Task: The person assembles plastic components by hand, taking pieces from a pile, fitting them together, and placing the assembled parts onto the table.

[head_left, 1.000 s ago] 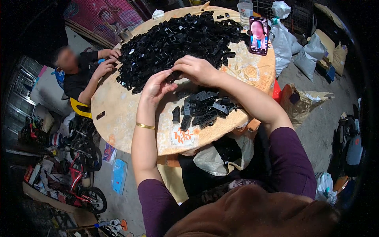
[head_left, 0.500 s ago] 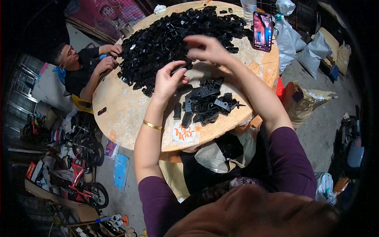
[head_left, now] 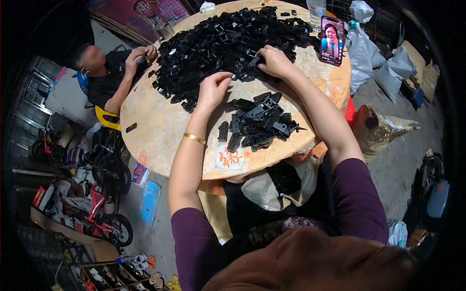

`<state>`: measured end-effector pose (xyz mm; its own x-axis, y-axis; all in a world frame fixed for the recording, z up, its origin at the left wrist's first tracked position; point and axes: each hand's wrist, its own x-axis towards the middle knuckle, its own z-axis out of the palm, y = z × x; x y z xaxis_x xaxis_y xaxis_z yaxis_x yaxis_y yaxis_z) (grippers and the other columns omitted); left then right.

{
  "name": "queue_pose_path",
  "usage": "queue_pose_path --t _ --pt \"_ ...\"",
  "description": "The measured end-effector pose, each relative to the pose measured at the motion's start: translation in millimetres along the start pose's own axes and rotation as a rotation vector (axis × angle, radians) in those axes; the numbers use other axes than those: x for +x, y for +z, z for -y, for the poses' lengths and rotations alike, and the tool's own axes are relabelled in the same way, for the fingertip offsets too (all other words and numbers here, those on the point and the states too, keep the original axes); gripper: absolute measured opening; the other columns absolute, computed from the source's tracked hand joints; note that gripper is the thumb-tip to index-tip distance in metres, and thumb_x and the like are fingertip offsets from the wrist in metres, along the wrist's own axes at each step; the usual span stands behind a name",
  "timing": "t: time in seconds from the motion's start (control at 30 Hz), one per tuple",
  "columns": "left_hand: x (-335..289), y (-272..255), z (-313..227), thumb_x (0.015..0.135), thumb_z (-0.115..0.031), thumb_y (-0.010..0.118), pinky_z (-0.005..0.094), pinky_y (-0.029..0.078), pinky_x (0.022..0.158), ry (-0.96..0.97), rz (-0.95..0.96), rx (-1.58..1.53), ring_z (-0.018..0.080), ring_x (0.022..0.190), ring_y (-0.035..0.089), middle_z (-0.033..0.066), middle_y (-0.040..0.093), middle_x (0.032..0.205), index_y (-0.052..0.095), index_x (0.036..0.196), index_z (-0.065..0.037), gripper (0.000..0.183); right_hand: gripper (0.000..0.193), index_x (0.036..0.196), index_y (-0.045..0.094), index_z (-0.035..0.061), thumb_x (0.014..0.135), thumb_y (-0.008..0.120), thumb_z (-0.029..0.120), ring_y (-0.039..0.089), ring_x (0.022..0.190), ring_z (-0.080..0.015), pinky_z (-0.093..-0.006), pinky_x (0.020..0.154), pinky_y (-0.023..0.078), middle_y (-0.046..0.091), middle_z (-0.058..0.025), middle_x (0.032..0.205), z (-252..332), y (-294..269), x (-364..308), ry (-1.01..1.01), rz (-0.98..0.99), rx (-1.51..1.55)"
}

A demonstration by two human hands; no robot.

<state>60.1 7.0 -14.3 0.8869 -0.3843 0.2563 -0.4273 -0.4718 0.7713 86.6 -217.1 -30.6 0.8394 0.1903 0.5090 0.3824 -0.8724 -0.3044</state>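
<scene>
A large heap of small black plastic parts (head_left: 208, 48) covers the far half of the round table. At the heap's near edge my left hand (head_left: 213, 92) is closed in a pinch, with a small pale-tipped piece at its fingertips that is too small to name. My right hand (head_left: 275, 63) reaches the heap's right side, its fingers closed on a black plastic part (head_left: 254, 62). Between my forearms lies a smaller pile of larger black plastic pieces (head_left: 262, 119), with a few ridged ones at its left side. Neither hand touches this pile.
The round table (head_left: 150, 140) has a patterned cloth. A phone (head_left: 332, 41) stands upright at the far right. Across the left side sits a person (head_left: 109, 77), hands at the heap's edge. An open sack (head_left: 257, 191) hangs below the near edge; filled sacks (head_left: 393, 70) stand right.
My right hand has moved from a blurred reach over the heap to gripping a black part at its right side. My left hand stays near the heap's edge. The other person's hands have risen.
</scene>
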Motion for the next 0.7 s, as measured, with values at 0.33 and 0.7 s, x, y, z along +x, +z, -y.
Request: queue_pose_path --t 0.33,0.7 --pt "34.6 42.6 -20.9 0.072 -0.021 0.064 0.0392 0.044 0.076 0.106 0.131 0.818 0.0324 0.089 0.053 0.0192 0.053 0.09 0.056 0.101 -0.003 0.035 0.043 0.107 0.057 0.0038 0.064 0.055 -0.001 0.057 0.087 -0.0137 -0.0258 0.078 0.045 0.06 -0.0069 0.098 1.8 2.9 9.9 0.228 -0.101 0.895" --pt "8.4 17.0 -1.3 0.066 -0.014 0.068 0.0364 0.044 0.067 0.287 0.02 0.652 0.0298 0.075 0.054 0.014 0.054 0.08 0.057 0.085 0.0 0.026 0.041 0.095 0.063 0.003 0.06 0.067 0.024 0.06 0.086 -0.0271 -0.0333 0.078 0.046 0.062 -0.0155 0.091 27.3 -1.7 -5.6 -0.136 0.093 0.47"
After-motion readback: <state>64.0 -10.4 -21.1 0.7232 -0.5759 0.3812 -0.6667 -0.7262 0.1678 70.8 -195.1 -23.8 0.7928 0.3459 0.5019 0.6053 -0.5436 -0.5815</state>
